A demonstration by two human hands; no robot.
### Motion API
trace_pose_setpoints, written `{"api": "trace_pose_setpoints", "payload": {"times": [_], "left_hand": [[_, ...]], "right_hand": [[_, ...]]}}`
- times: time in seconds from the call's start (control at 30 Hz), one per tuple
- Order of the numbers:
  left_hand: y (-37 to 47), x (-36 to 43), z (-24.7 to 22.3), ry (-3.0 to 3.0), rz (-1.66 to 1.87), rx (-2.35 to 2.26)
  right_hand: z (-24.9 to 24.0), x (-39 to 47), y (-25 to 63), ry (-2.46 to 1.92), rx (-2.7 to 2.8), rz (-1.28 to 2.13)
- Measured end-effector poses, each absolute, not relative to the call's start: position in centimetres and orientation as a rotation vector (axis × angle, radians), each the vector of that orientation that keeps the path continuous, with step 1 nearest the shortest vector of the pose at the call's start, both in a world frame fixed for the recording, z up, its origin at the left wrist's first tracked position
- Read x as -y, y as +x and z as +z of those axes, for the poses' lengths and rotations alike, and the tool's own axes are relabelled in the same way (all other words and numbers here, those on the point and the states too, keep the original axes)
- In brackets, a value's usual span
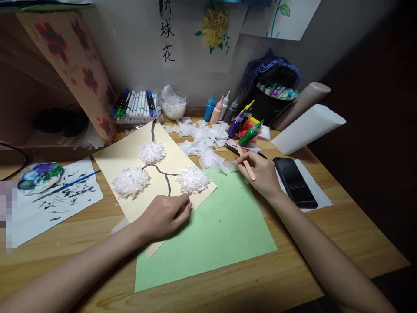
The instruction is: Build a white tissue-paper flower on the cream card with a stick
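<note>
My right hand holds a wooden craft stick, and its fingertips touch the edge of a torn white tissue paper piece. My left hand rests, fingers curled, on the lower part of a cream sheet; whether it holds anything is hidden. Three fluffy white paper flowers sit on that sheet: an upper one, a left one and a right one. Dark painted stem lines run between them. Under the cream sheet lies a green sheet.
Torn white tissue is strewn behind the sheets, near a glass bowl and paint bottles, one green. Markers stand back left. A paint palette and blue brush lie left. A black phone and white bottle are right.
</note>
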State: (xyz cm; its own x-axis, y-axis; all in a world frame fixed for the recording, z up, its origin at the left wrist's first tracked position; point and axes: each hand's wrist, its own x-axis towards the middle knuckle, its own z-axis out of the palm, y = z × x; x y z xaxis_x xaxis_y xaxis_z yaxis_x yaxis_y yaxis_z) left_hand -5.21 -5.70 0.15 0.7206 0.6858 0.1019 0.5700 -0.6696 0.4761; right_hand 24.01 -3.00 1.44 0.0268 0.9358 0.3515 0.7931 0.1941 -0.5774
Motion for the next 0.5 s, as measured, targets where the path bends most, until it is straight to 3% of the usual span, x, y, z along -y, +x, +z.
{"api": "trace_pose_setpoints", "payload": {"times": [0.23,0.5], "left_hand": [[-5.1,5.7,0.2,2.508,0.382,-0.965],[-5.1,5.8,0.3,2.528,0.403,-0.962]], "right_hand": [[2.9,3.8,24.3,-1.448,1.673,0.241],[3.9,5.8,21.4,-1.084,1.683,0.966]]}}
